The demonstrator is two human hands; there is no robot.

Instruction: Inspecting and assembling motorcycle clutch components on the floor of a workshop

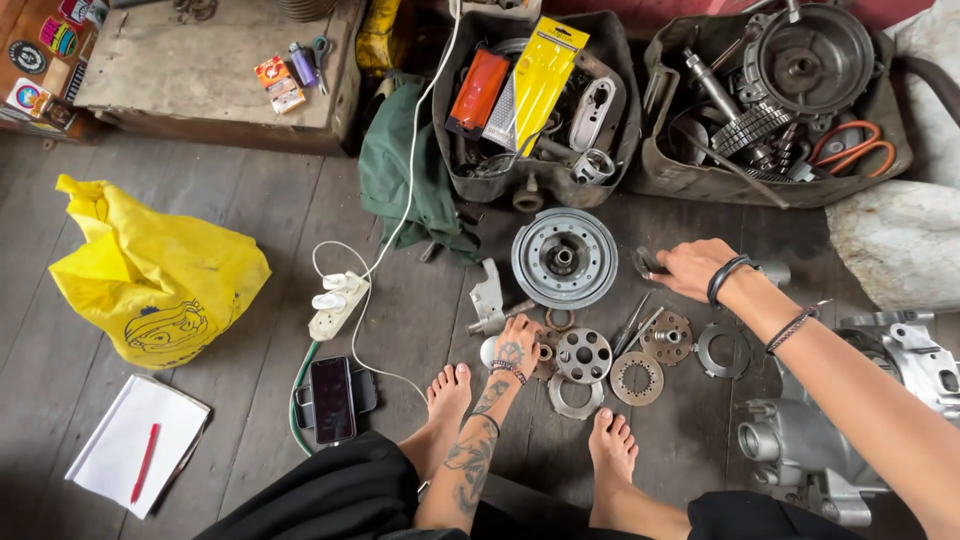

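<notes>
Two hands work over a spread of clutch parts on the plank floor (250, 220). The left hand (517, 345) rests palm down, its fingers curled over a small ring-shaped part (545, 352) just left of the holed steel disc (584, 355); whether they actually pinch it I cannot tell. The right hand (690, 267) reaches out to the far side of the spread, its fingers closed on a small dark metal piece (646, 263) whose visible end points left toward the round clutch drum (564, 257). The drum lies flat, open face up, just beyond the smaller parts.

Near the disc, flat on the boards, lie a toothed friction plate (637, 378), a snap ring (575, 397), a brown hub plate (667, 337) and a dark ring plate (724, 350), close together but mostly apart. Two thin rods (630, 328) lie between them, long axes running diagonally away to the right. Bare feet (612, 445) bound the near edge, an engine casing (820, 450) the right, two parts-filled bags (700, 170) the far side. Open boards lie leftward, up to the power strip (335, 305) and phone (332, 398).
</notes>
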